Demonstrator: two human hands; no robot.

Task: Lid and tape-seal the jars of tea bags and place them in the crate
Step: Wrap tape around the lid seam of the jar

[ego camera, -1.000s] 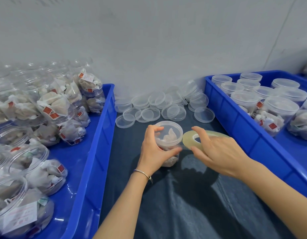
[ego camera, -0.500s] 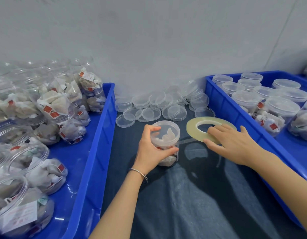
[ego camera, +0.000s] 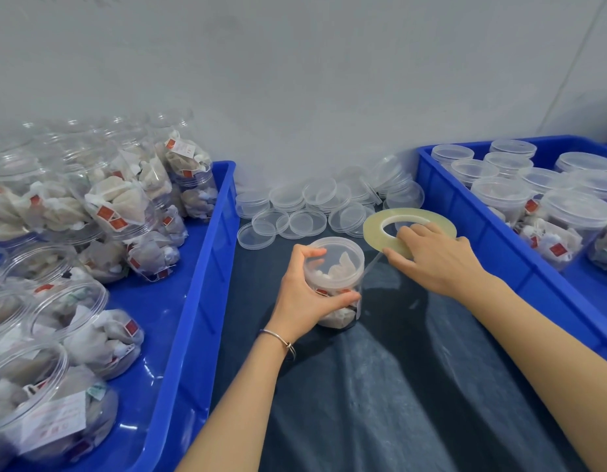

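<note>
Your left hand curls round lidded jar on table, steadying it for sealing. Your right hand pinches tape roll just beside jar, strip stretched taut to lid seam. Crate of sealed jars waits at right.

The left crate and its unlidded jars run off the frame's left and bottom edges. The right crate is cut by the right edge. The left hand hides much of the lidded jar (its near side especially). Jar label print is too small to read.
</note>
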